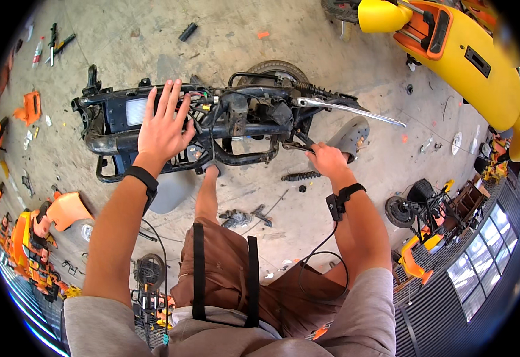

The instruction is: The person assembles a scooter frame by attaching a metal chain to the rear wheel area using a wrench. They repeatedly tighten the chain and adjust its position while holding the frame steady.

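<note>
A black scooter or motorbike frame (236, 116) lies on the concrete floor in front of me. My left hand (163, 128) is spread flat on its left half, fingers straight, beside a pale rectangular panel (135, 112) and some thin coloured wires (203, 100). At the frame's right end, my right hand (326, 159) is closed around a dark bar (300, 143); whether that is a tool handle or a part of the frame, I cannot tell. Just above it a long chrome wrench (355, 108) rests with its head against the frame. A wheel (278, 71) shows behind.
A grey clog (352, 138) is right of my right hand. Below the frame lie a shock absorber (301, 176) and a dark metal part (236, 219). A yellow scooter body (480, 65) stands at upper right. Orange panels (69, 209) and a bottle (38, 52) are at left.
</note>
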A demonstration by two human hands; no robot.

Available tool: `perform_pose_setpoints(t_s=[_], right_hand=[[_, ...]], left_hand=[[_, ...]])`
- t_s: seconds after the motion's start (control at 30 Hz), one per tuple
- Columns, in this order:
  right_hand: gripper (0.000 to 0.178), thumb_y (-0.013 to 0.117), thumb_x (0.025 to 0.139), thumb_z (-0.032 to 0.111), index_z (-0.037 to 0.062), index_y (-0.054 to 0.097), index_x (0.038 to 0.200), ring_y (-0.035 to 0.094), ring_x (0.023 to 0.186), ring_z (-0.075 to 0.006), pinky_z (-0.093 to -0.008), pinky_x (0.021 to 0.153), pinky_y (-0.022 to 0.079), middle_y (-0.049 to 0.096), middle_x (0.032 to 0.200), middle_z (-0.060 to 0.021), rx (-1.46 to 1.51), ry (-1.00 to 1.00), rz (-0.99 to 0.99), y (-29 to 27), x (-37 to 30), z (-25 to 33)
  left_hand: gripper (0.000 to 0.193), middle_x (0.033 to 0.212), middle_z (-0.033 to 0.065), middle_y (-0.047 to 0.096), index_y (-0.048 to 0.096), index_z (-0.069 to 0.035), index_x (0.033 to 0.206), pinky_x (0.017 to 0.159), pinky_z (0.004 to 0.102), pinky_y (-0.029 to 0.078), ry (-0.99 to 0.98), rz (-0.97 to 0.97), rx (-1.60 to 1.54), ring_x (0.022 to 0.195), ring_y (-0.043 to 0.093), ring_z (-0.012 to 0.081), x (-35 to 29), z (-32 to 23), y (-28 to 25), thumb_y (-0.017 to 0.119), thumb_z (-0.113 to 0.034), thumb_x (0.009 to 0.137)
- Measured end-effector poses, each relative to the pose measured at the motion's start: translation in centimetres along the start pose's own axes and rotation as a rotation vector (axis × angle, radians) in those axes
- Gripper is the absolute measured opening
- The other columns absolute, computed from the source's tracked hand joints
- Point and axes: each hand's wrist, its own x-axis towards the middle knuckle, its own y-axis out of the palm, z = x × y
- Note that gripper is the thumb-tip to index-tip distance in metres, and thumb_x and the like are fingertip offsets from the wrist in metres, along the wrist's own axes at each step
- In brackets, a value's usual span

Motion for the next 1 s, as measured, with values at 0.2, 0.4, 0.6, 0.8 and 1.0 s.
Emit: perform_pose_setpoints(t_s=[0.2,0.4,0.6,0.8,1.0], right_hand=[[0.053,0.061,0.088,0.048,0.0001,0.067,0.109,0.062,0.106,-0.0396,-0.0467,0.093,0.05,0.064,0.117,-0.0222,0.111,0.253,0.337,-3.4,2.9,2.7],[0.034,0.061,0.086,0.026,-0.0064,0.067,0.094,0.067,0.09,-0.0364,-0.0468,0.077,0.054,0.069,0.099,-0.021,0.135,0.417,0.569,-6.6,5.4,5.0],[0.046,0.065,0.086,0.038,-0.0032,0.056,0.067,0.053,0.045,-0.0216,-0.0389,0.046,0.043,0.058,0.056,-0.0119,0.484,0.41,0.517,-5.2,2.9,4.4],[0.043,0.066,0.083,0.039,-0.0029,0.071,0.088,0.067,0.076,-0.0382,-0.0448,0.074,0.053,0.068,0.074,-0.0225,0.441,0.357,0.114,-0.8,-0.8,4.9],[0.043,0.066,0.082,0.041,-0.0009,0.072,0.091,0.065,0.084,-0.0428,-0.0471,0.079,0.051,0.068,0.082,-0.0256,0.548,0.393,0.071,0.7,-2.4,4.7]], left_hand=[[0.053,0.156,0.0176,0.029,0.052,-0.006,0.133,0.119,0.0491,0.016,-0.002,-0.005,0.034,0.146,0.025,0.0296,-0.1,0.2,0.2,0.055,-0.029,0.086],[0.052,0.155,0.0192,0.03,0.054,-0.005,0.131,0.119,0.0496,0.016,-0.007,-0.001,-0.011,0.146,0.025,0.0305,0.1,0.0,0.1,0.055,-0.03,0.086],[0.05,0.153,0.0192,0.034,0.058,-0.005,0.127,0.118,0.0505,0.019,-0.001,-0.048,-0.045,0.145,0.028,0.0311,0.2,0.3,0.4,0.055,-0.029,0.084],[0.05,0.153,0.0188,0.034,0.057,-0.005,0.128,0.118,0.0506,0.019,-0.014,-0.034,-0.035,0.144,0.028,0.0312,-0.2,0.6,0.5,0.055,-0.029,0.084],[0.05,0.155,0.0182,0.031,0.056,-0.005,0.129,0.118,0.0505,0.019,-0.013,-0.006,-0.023,0.145,0.026,0.0305,-0.2,0.4,0.3,0.055,-0.028,0.085]])
